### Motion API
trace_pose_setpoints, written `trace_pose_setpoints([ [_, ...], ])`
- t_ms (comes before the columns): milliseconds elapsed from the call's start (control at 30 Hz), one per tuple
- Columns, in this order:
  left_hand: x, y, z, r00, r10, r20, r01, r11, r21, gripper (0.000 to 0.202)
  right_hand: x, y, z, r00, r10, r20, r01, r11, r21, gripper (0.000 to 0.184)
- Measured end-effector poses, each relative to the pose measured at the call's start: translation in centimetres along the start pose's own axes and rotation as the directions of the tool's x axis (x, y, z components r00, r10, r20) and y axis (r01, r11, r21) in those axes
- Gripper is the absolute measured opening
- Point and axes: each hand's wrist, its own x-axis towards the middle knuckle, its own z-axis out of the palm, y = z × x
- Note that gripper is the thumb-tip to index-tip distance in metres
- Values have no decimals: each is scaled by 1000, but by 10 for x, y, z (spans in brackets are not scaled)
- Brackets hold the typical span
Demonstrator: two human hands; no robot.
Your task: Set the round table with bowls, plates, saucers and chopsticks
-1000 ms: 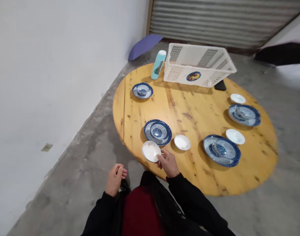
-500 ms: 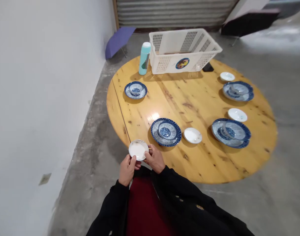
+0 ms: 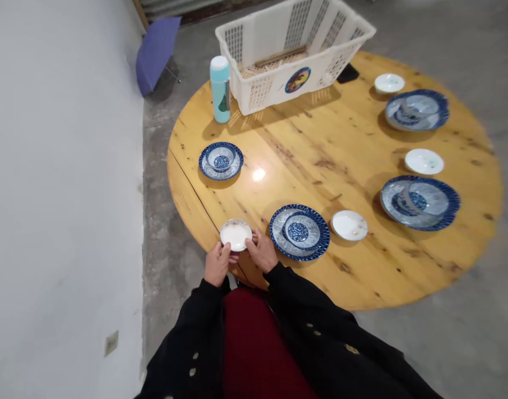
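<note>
A small white dish (image 3: 236, 234) is held between both hands over the near left edge of the table. My left hand (image 3: 217, 262) grips its lower left rim, thumb on top. My right hand (image 3: 261, 251) pinches the right side of the rim. Just right of that hand lies a blue-patterned plate (image 3: 277, 239) with a matching bowl (image 3: 303, 230) on it. Another white dish (image 3: 349, 225) rests to the right of this plate. Farther left on the table is one more blue plate (image 3: 205, 168) with a bowl (image 3: 221, 159) on it.
Along the far edge of the round wooden table (image 3: 295, 166) stand a white plastic crate (image 3: 274, 88), a turquoise bottle (image 3: 221, 91) and a black phone (image 3: 348, 73). More blue plates (image 3: 447, 202) with bowls and white dishes (image 3: 424, 161) sit on the right. A purple umbrella (image 3: 158, 52) lies on the floor.
The camera view has shifted and come closer to the table. Both hands, still gripping the white dish, now hold it farther in over the tabletop edge.
</note>
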Motion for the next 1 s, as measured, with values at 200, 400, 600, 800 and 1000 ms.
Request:
trace_pose_setpoints([
  [200, 79, 31, -2, 981, 6, 193, -10, 1000, 22, 40, 41, -13, 7, 969, 113, -219, -88, 989, 119, 40],
  [400, 155, 50, 4, 945, -31, 325, -5, 994, 109, 29, 86, -24, 19, 878, 240, -415, -197, 970, 145, 44],
  [600, 206, 57, 10, 921, -44, 386, -25, 985, 172, 27, 124, -24, 33, 802, 346, -487, -266, 937, 227, 47],
  [800, 231, 58, 13, 906, -75, 416, -8, 981, 196, 27, 140, -14, 47, 747, 336, -574, -242, 941, 236, 48],
  [1000, 244, 56, 10, 903, -67, 424, -34, 973, 227, 27, 144, -6, 59, 717, 349, -603, -249, 937, 247, 49],
])
